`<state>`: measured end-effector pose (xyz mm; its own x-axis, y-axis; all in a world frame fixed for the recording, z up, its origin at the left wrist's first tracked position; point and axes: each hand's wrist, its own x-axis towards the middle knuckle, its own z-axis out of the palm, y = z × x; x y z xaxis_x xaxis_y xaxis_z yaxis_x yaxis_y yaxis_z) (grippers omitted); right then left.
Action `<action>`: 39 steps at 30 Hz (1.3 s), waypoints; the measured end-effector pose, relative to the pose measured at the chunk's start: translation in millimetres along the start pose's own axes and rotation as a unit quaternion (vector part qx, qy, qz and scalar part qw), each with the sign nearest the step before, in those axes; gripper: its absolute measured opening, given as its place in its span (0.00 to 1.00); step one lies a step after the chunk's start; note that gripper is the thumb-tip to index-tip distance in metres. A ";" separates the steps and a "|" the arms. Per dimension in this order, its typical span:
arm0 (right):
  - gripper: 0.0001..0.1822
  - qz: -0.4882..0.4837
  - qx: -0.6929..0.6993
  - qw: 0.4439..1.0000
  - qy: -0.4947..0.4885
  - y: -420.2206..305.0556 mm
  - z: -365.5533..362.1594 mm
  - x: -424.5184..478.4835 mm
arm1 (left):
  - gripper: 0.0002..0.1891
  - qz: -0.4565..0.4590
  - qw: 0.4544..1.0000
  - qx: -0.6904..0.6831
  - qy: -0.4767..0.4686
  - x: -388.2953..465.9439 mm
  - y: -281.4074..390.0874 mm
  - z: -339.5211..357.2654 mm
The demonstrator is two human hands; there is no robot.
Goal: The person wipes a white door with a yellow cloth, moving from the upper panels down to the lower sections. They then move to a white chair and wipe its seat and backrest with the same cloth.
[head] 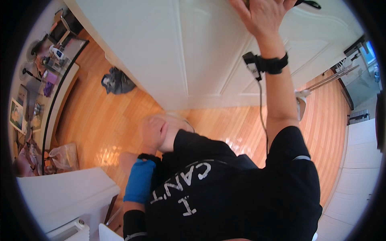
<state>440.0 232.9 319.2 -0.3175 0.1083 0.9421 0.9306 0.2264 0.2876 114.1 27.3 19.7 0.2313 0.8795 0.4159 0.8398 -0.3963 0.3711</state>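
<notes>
My right hand (265, 15) reaches to the top edge of the view, against a white panelled door (208, 51). Its fingertips are cut off by the frame. Something yellowish shows beside the thumb, and a black strap (310, 4) sticks out past the fingers; what they belong to is hidden. A black wristband (274, 64) with a small device and a cable circles that wrist. Down by my body, my left hand (154, 131) is blurred, its fingers seemingly curled. I cannot tell whether it holds anything. A blue band (139, 182) covers its forearm.
A dark bag (117, 81) lies on the wood floor (99, 123) beside the door. Along the left runs a cluttered counter (64, 76), with a plastic bag (64, 156) below. White furniture (72, 186) stands at lower left, white cabinets (362, 153) at right.
</notes>
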 end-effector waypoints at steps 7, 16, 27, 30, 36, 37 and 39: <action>0.31 -0.103 -0.015 0.991 -0.089 -18.8 21.6 -87.6 | 0.07 0.015 1.000 0.009 0.015 11.6 2.9 -0.5; 0.29 -0.245 0.143 0.935 -0.215 -64.8 58.7 -315.6 | 0.05 -0.002 0.999 0.033 0.005 25.3 4.9 2.3; 0.28 -0.245 0.347 0.697 -0.578 -66.3 75.8 -443.0 | 0.07 -0.004 0.999 0.031 -0.010 24.4 2.1 -3.7; 0.33 -0.327 0.261 0.677 -0.605 -63.4 60.6 -402.0 | 0.10 -0.013 0.999 0.040 -0.018 22.0 4.7 -4.6; 0.31 -0.368 0.172 0.871 -0.278 -49.5 51.2 -301.0 | 0.11 -0.011 1.000 0.015 0.014 10.5 -0.1 7.1; 0.31 -0.366 0.121 0.896 -0.220 -48.7 45.3 -267.7 | 0.11 -0.013 1.000 0.022 0.012 8.0 1.2 4.3; 0.32 -0.304 0.114 0.928 -0.179 -41.2 41.6 -215.5 | 0.11 -0.013 0.999 0.029 0.007 6.0 3.3 1.8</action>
<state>462.5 240.5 97.2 -0.8504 0.1992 0.4869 0.5089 0.5463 0.6653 119.2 31.7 21.9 0.2031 0.8851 0.4188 0.8724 -0.3578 0.3330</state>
